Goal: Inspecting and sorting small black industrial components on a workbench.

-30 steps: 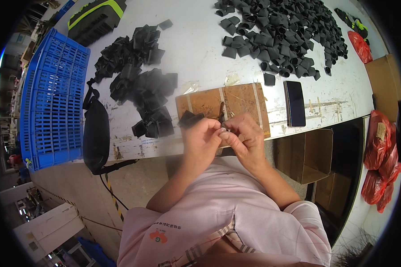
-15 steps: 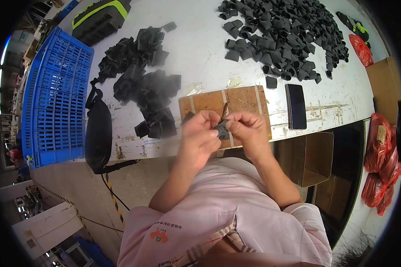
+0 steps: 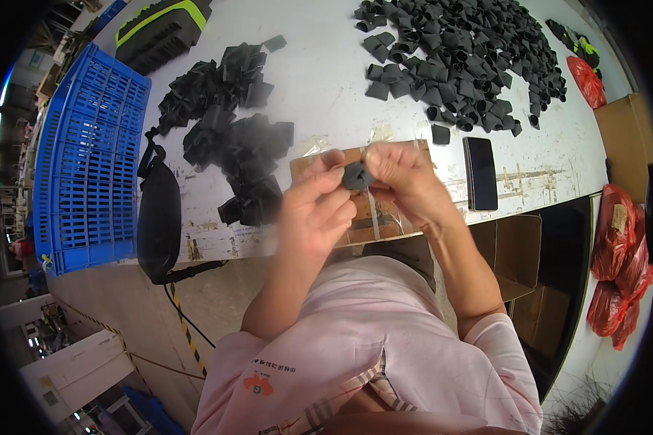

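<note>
Holding: you have one small black folded rubber piece [image 3: 357,176] pinched between both hands, raised above the brown cardboard sheet [image 3: 384,217] that lies at the near edge of the white worktable [image 3: 326,94].
Risk of a drop: in my judgement the piece could slip out if either pinch loosens, because only fingertips carry it; it would land on the cardboard sheet or fall past the table edge into your lap.
Risk of a mix-up: the loose pile of black folded pieces [image 3: 228,138] lies left of the cardboard sheet and the wider scatter of small black pieces [image 3: 464,65] lies beyond it to the right; a dropped piece rolling into either could be hard to pick out again.
Risk of a knock: the black phone [image 3: 480,172] lies just right of the cardboard sheet, near your right wrist, so a wide elbow swing could nudge it.
Left hand [image 3: 315,214]: thumb and forefinger close on the left side of the piece; the other fingers curl loosely under it, not spread.
Right hand [image 3: 406,174]: fingertips press together on the right side of the piece, thumb hidden behind it, so you cannot tell how deep the grip goes.
Farther left of the cardboard sheet: a black pouch with a strap [image 3: 158,221], then a blue plastic slatted crate [image 3: 87,167].
</note>
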The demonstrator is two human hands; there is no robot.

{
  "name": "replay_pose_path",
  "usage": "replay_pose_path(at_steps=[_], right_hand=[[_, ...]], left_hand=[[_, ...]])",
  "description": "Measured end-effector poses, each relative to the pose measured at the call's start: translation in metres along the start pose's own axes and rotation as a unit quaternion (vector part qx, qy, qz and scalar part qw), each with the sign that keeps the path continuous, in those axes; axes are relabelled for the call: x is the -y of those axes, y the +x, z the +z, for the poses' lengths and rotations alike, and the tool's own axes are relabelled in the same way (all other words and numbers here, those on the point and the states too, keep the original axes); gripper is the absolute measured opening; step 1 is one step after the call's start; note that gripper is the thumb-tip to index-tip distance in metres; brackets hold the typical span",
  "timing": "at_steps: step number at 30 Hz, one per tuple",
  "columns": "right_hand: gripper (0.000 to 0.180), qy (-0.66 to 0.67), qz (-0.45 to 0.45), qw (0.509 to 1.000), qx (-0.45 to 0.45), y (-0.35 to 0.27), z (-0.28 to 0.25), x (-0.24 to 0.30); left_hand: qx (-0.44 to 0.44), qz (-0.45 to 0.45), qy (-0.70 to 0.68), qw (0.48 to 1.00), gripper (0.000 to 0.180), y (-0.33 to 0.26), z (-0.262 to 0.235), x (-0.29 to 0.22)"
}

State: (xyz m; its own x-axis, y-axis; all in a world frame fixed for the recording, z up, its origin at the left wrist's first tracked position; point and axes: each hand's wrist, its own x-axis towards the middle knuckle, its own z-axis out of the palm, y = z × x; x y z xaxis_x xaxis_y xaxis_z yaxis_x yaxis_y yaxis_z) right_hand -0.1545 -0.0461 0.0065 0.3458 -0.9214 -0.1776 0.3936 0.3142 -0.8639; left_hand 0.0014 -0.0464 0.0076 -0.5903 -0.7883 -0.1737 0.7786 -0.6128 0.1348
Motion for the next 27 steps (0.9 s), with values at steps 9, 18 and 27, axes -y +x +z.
replay_pose_path(at_steps=[9, 18, 27], right_hand=[[0.024, -0.228, -0.076, 0.969, -0.065, -0.009, -0.003, -0.004], [0.041, -0.484, -0.373, 0.771, -0.180, -0.025, 0.017, 0.000], [0.021, -0.502, -0.393, 0.749, -0.179, -0.019, 0.022, 0.006]], left_hand=[[-0.143, 0.226, 0.439, 0.858, 0.026, 0.002, 0.007, 0.014], [0.035, 0.387, 0.645, 0.658, 0.008, 0.012, 0.011, 0.009], [-0.011, 0.339, 0.388, 0.857, 0.010, 0.001, -0.002, 0.011]])
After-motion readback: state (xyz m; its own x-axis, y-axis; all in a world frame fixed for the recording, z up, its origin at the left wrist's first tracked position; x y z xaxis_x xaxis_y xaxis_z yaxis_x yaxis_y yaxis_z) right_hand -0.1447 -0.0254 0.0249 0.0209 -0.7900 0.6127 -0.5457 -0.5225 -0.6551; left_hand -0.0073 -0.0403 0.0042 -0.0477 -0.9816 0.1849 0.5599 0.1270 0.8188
